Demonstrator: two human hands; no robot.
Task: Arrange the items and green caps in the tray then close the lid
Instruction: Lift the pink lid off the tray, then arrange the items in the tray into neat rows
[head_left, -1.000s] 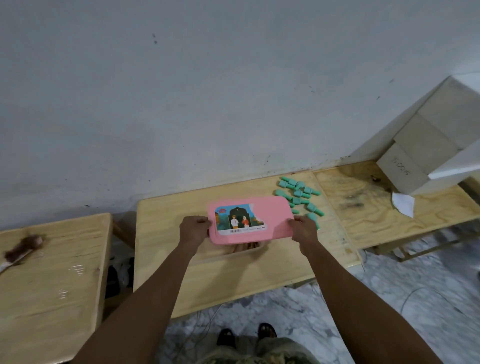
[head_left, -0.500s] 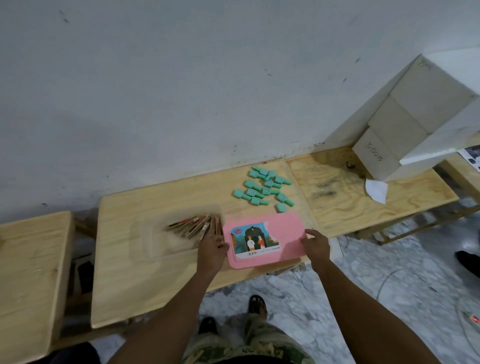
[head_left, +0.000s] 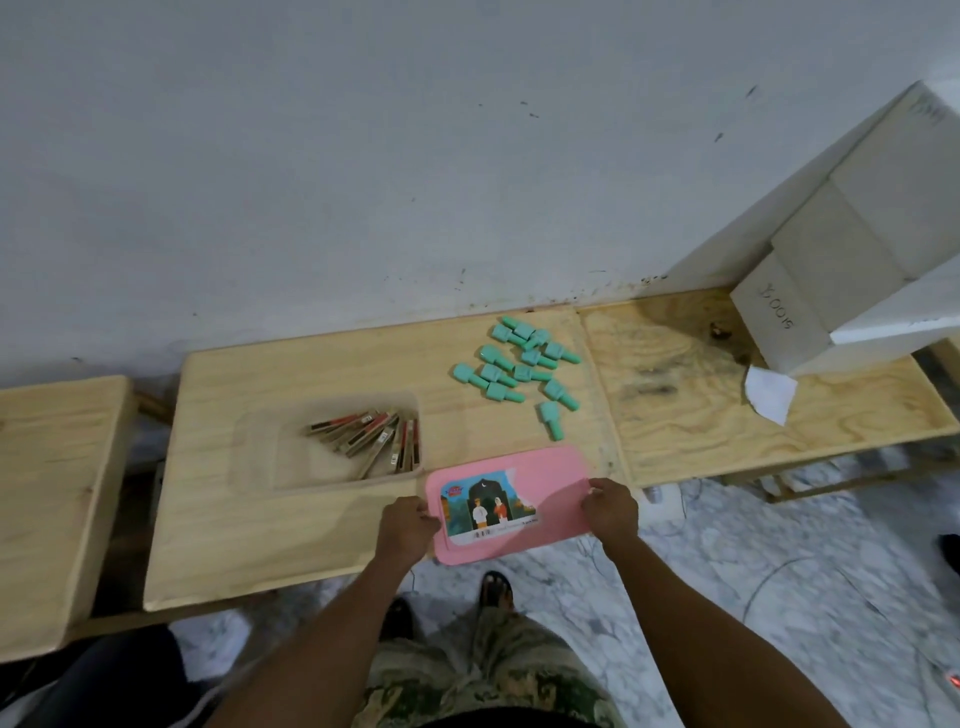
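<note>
A pink lid (head_left: 550, 483) with a picture sticker lies at the table's front edge, partly overhanging it. My left hand (head_left: 406, 531) grips its left edge and my right hand (head_left: 610, 510) grips its right edge. Left of the lid stands a clear tray (head_left: 254, 441) on the wooden table (head_left: 249, 525). Several thin red-and-tan sticks (head_left: 374, 436) lie in a fan in the tray's right half. Several green caps (head_left: 524, 369) are scattered on the table behind the lid.
A second wooden table (head_left: 727, 415) adjoins on the right, carrying white foam blocks (head_left: 852, 249) and a scrap of white paper (head_left: 770, 392). Another wooden table (head_left: 47, 493) stands at the left. The wall runs close behind. Marble floor and my feet show below.
The lid came off the tray and moved right and toward me, uncovering the sticks. Over the last half second it shifted a little further over the front edge, both hands still on it.
</note>
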